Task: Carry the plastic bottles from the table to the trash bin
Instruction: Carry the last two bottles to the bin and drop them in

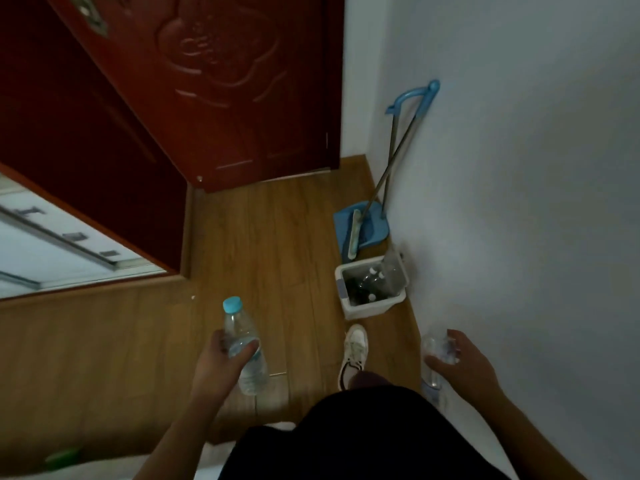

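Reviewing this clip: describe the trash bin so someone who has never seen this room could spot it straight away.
Start at the pale wall on the right and follow it down to the wooden floor. The trash bin stands there against the wall, just in front of the blue dustpan. It is the only white, open-topped box, and bottles already lie inside it.

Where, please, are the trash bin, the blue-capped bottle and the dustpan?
trash bin (360, 308): head view, on its white front wall.
blue-capped bottle (239, 325): head view, on the clear shoulder above the left hand.
dustpan (372, 225): head view, on its blue pan.
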